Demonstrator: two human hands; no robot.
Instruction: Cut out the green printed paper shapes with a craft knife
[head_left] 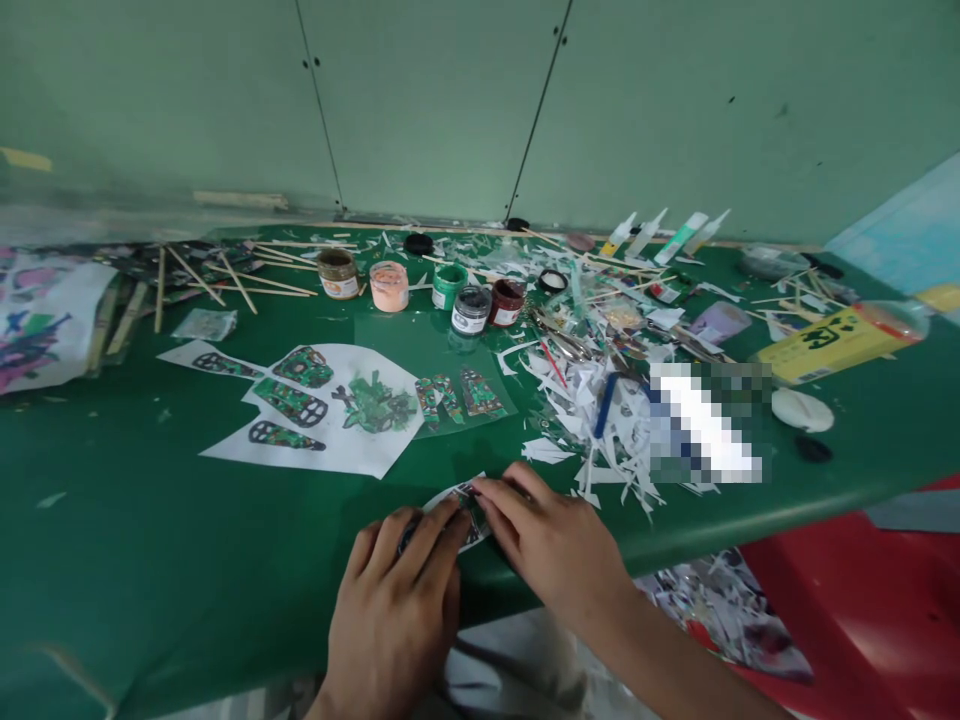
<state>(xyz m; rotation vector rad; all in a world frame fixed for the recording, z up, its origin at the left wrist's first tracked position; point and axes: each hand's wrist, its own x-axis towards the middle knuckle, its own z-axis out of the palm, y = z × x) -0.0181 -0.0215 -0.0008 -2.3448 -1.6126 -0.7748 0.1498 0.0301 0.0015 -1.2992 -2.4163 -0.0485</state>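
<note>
Near the table's front edge, a small paper cutout (475, 532) with a dark, camouflage-like print and white margins lies under my fingers. My left hand (397, 585) grips its left part, the fingers bent together over it. At its upper right edge, the closed fingertips of my right hand (551, 535) hold the paper; the thumb is mostly hidden. Beyond my hands lies a white printed sheet (360, 455) with cut edges and green-and-black patterned shapes. Beside it, two patterned pieces rest on a clear film (450, 415).
Several open paint jars (388, 287) stand behind the sheet. Paper scraps (600, 430), tools and a blue-handled item (606, 405) crowd the right. A yellow-labelled container (840, 340) lies there too. Thin wooden sticks (238, 283) lie at back left. Below the edge is a bin of scraps (727, 610).
</note>
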